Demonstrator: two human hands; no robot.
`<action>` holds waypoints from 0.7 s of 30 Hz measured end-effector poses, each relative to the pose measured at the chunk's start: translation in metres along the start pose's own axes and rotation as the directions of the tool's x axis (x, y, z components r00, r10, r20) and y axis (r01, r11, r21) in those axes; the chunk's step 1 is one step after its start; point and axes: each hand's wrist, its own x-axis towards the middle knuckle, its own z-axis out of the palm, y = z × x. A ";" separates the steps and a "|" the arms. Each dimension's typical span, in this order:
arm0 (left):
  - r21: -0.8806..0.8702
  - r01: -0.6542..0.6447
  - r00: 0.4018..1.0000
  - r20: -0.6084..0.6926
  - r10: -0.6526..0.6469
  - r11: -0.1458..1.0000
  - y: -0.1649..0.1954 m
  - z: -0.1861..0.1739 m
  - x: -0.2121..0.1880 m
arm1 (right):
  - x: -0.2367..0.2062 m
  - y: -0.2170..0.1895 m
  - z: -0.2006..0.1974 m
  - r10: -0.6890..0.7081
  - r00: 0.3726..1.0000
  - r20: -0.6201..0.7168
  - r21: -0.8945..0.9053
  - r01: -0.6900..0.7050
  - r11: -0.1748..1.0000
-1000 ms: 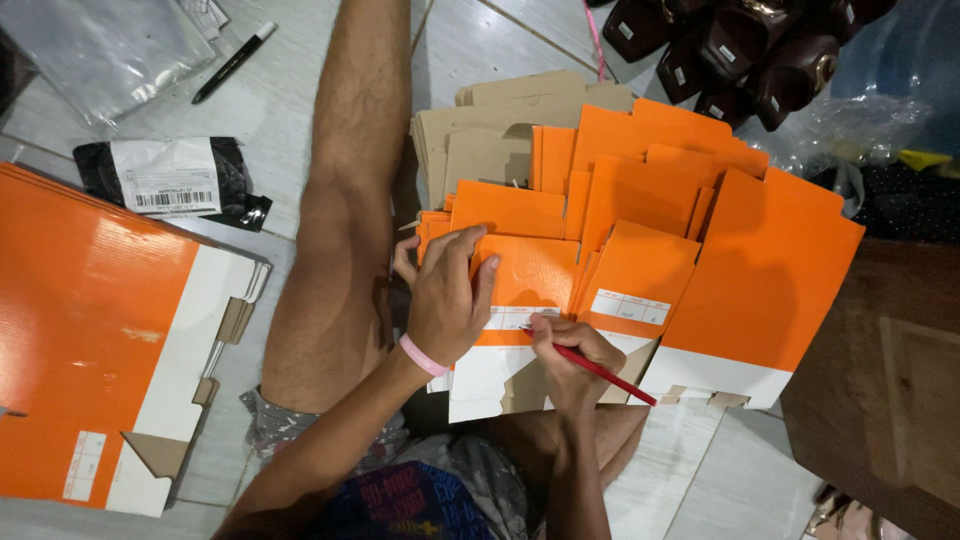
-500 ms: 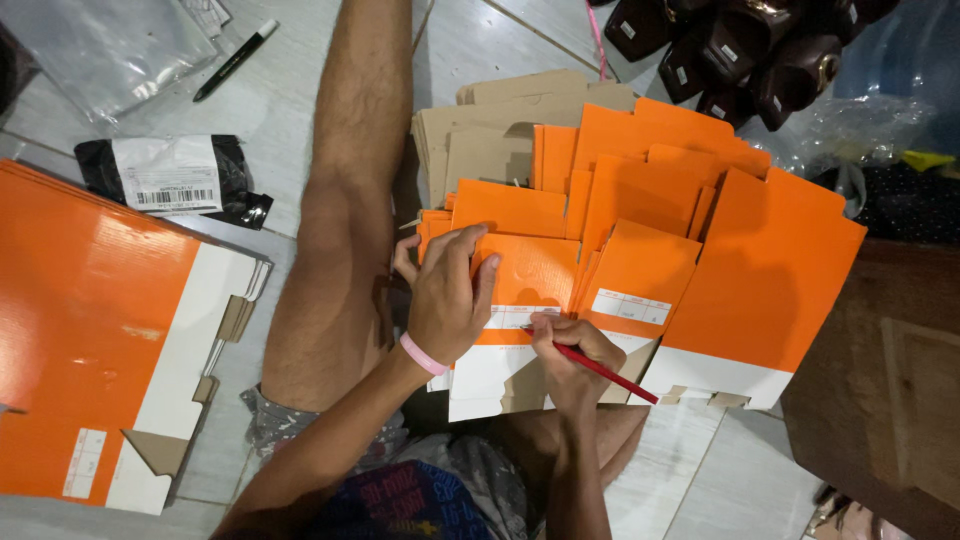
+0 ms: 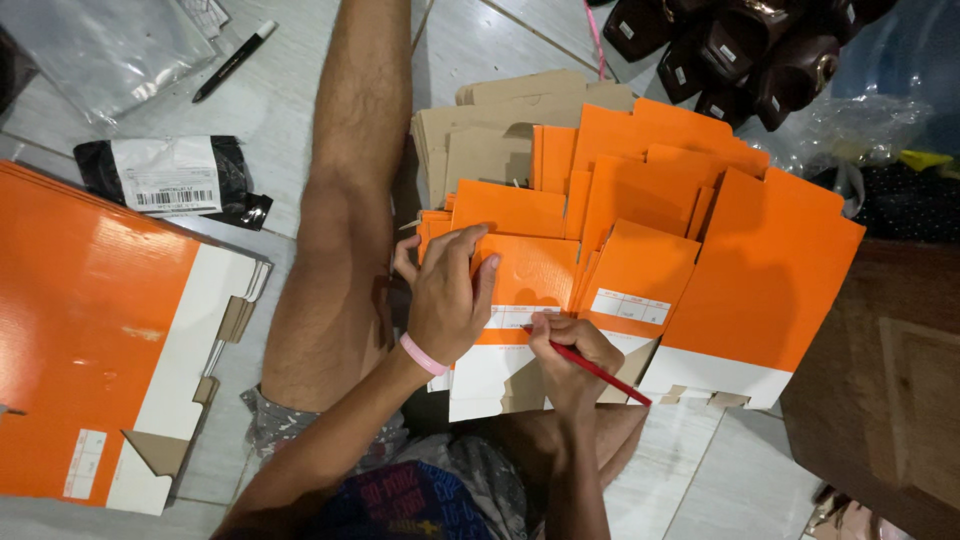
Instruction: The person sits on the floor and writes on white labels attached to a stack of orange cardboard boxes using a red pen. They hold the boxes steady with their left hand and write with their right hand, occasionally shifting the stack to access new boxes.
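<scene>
While I watch from the head camera, the biggest thing in view is the stack of flat orange cartons (image 3: 90,330) lying on the tiled floor (image 3: 500,40) at the left, unfolded with white flaps showing. Next in size is the fanned pile of orange box blanks (image 3: 770,260) spread across my lap and the floor ahead, overlapping like shingles, which I judge keeps each white label strip exposed in turn. Behind them lie plain brown cardboard sheets (image 3: 490,140). Dark bags (image 3: 740,50) crowd the top right corner, a black wrapped parcel (image 3: 170,180) with a white label sits near my bare leg (image 3: 345,220), and a black marker (image 3: 232,62) lies well apart beyond it.

My left hand (image 3: 450,300) lies palm down on the front orange blank (image 3: 530,275), fingers spread and pressing, wrist bent, a pink band at the wrist; it looks placed to pin the sheet flat. My right hand (image 3: 565,355) is curled tight around a red pencil (image 3: 600,372), its tip touching the white label strip (image 3: 515,318) just beside the left hand's fingers, the shaft slanting back to the right.
</scene>
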 end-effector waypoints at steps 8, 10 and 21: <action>0.001 -0.002 1.000 -0.004 0.002 1.000 0.001 0.001 0.000 | -0.002 0.010 -0.005 0.063 0.998 0.002 0.013 -0.063 0.998; 0.002 0.005 1.000 -0.004 -0.005 1.000 0.001 0.000 0.001 | -0.001 0.013 -0.010 0.058 0.998 0.009 0.149 -0.059 0.987; 0.007 -0.031 0.999 -0.020 0.032 0.999 0.001 0.000 0.003 | 0.007 0.012 -0.019 -0.112 0.992 -0.062 0.082 0.117 0.990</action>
